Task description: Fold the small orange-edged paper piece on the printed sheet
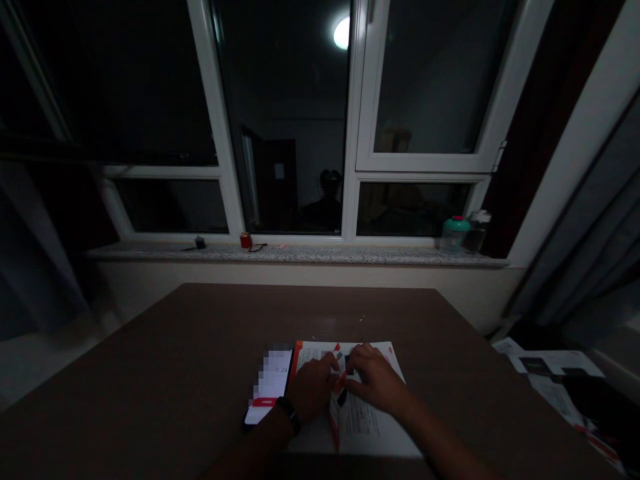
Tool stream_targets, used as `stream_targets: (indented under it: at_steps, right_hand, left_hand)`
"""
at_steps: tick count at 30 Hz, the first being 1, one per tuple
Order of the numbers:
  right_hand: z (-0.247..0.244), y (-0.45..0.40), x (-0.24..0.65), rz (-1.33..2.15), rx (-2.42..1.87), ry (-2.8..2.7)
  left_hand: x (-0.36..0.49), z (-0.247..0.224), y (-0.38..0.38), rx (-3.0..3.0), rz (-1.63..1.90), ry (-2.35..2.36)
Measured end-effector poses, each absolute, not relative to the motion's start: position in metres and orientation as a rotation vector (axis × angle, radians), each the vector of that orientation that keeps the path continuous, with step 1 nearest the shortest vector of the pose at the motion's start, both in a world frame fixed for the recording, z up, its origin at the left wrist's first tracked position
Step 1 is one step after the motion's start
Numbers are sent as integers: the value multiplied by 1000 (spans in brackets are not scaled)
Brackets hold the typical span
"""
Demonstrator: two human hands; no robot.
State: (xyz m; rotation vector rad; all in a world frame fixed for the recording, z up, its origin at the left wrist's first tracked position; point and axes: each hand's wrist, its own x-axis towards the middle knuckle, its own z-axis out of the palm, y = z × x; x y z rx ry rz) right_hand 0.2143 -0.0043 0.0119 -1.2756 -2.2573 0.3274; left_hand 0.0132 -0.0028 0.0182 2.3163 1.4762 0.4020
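A printed white sheet with an orange left edge [373, 427] lies flat on the dark table. Above it, a folded piece of printed paper [335, 417] with orange and white parts stands partly raised between my hands. My left hand [314, 385], with a dark band on its wrist, pinches the folded paper from the left. From the right, my right hand [376, 379] has its fingers bent and closed on the same paper near its upper part. The fingers hide some of the folds.
Left of the sheet lies a lit phone [270, 387] on the table [190, 373]. Small scraps are near the far side. The windowsill [320, 253] holds a red container [245, 240], a dark small bottle [200, 242] and a teal-lidded jar [455, 235]. Papers [555, 365] lie at right.
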Motion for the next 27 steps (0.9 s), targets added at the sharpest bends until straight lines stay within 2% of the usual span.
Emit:
stream_targets:
  at_steps: [8, 12, 20, 27]
  right_hand:
    - [2, -1, 209, 405, -1346, -2125]
    - [-4, 2, 206, 417, -1347, -2069]
    - [-10, 8, 204, 551, -1260, -1978]
    - [-2, 6, 207, 520, -1258, -1986]
  left_hand:
    - [6, 5, 6, 2323, 528, 1477]
    - [2, -5, 11, 2354, 470, 1488]
    - [6, 8, 7, 2321, 502, 1479]
    - [5, 5, 11, 2391, 597, 1404]
